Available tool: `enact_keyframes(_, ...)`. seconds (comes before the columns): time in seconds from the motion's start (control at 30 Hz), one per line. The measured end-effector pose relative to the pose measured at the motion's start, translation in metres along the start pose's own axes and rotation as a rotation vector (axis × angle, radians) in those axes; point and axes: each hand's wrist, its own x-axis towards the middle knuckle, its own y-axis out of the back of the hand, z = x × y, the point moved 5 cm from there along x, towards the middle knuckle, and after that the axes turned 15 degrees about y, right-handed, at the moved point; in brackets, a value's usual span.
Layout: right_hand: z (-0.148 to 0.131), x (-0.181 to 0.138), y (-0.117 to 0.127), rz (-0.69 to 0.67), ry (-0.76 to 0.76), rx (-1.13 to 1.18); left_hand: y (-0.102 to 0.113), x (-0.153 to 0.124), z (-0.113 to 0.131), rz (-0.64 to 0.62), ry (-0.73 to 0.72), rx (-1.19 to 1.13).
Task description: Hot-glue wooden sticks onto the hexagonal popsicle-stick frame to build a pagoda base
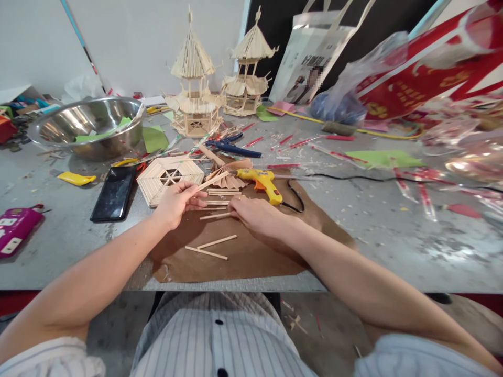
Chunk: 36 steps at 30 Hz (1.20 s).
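Note:
Between thumb and fingers, my left hand (181, 203) is closed on a thin wooden stick (211, 181) that points up and to the right. My right hand (254, 213) is closed at the end of another wooden stick (215, 216), which extends left just above brown paper (251, 259). Several more sticks (223, 192) lie between and behind the hands. Nearer the front, two loose sticks (217, 241) rest on the paper. Behind my left hand is a hexagonal stick frame (151, 180). A yellow glue gun (265, 184) lies behind my right hand.
Two stick pagodas (192, 102) (245, 86) stand at the back. A steel bowl (126, 133), a black phone (112, 193) and a purple power strip (19, 230) are on the left. Blue pliers (236, 148) lie mid-table. A black cord (365, 178) runs right, among scraps and bags.

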Motion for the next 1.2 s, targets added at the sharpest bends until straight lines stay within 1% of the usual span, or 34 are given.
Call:
enact_keyframes(0.1, 0.013, -0.003, 0.006, 0.16, -0.026, 0.01, -0.001, 0.0, -0.001, 0.012, 0.014, 0.018)
enact_keyframes(0.2, 0.02, -0.008, 0.016, 0.337, -0.001, -0.023, -0.003, -0.001, -0.003, 0.005, 0.028, 0.039)
enact_keyframes(0.27, 0.02, -0.01, 0.019, 0.418, 0.034, -0.036, -0.004, -0.002, -0.004, -0.011, 0.037, 0.047)
enact_keyframes(0.33, 0.02, -0.011, 0.02, 0.462, 0.067, -0.04, -0.005, -0.003, -0.005, -0.027, 0.053, 0.048)
enact_keyframes(0.53, 0.023, -0.01, 0.016, 0.519, 0.083, -0.026, -0.009, -0.004, -0.007, -0.067, 0.083, 0.034)
enact_keyframes(0.77, 0.024, -0.011, 0.019, 0.535, 0.056, -0.025, -0.011, -0.006, -0.007, -0.073, 0.088, 0.028)
enact_keyframes(0.93, 0.025, -0.01, 0.018, 0.559, 0.042, 0.044, -0.012, -0.006, -0.007, -0.088, 0.092, 0.022)
enact_keyframes(1.1, 0.027, -0.011, 0.02, 0.632, 0.051, 0.123, -0.013, -0.006, -0.007, -0.1, 0.096, 0.02)
enact_keyframes(1.2, 0.029, -0.011, 0.02, 0.639, 0.019, 0.154, -0.013, -0.006, -0.007, -0.102, 0.096, 0.02)
